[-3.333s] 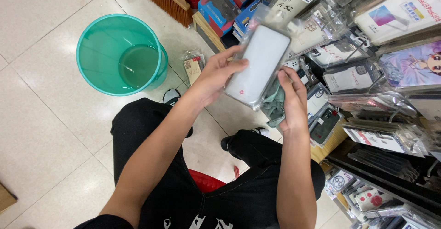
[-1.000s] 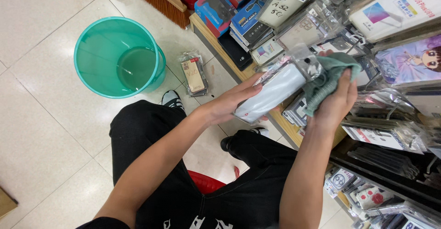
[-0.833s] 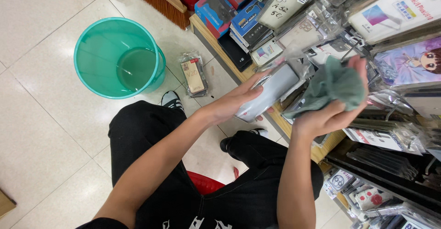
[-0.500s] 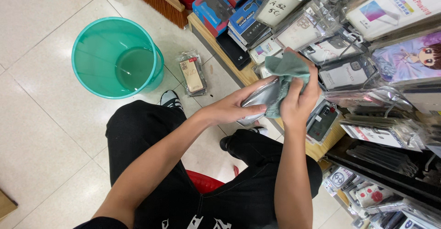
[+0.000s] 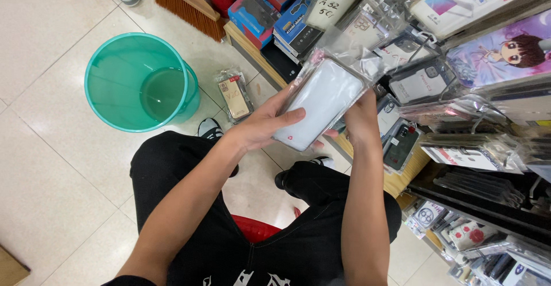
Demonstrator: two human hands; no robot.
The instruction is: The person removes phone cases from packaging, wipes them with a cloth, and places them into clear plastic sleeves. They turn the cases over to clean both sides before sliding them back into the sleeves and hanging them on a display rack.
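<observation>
A white phone case in a clear plastic sleeve [image 5: 322, 103] is held flat, face up, in front of me. My left hand [image 5: 265, 123] grips its near left edge, thumb lying across the face. My right hand [image 5: 363, 116] supports the case from behind on the right side, mostly hidden by it. The green cloth seen earlier is out of sight now; whether it sits under the case I cannot tell. I am seated on a red stool [image 5: 252, 228] in black clothes.
A teal bucket [image 5: 138, 82] holding some water stands on the tiled floor at left. A packaged phone case [image 5: 234, 95] lies on the floor beside it. Shelves and hooks of packaged phone cases [image 5: 402, 85] fill the right side. A broom [image 5: 186, 2] leans at the top.
My right hand was wiping the case with a green cloth; now the cloth is out of view and both hands hold the case flat and face up.
</observation>
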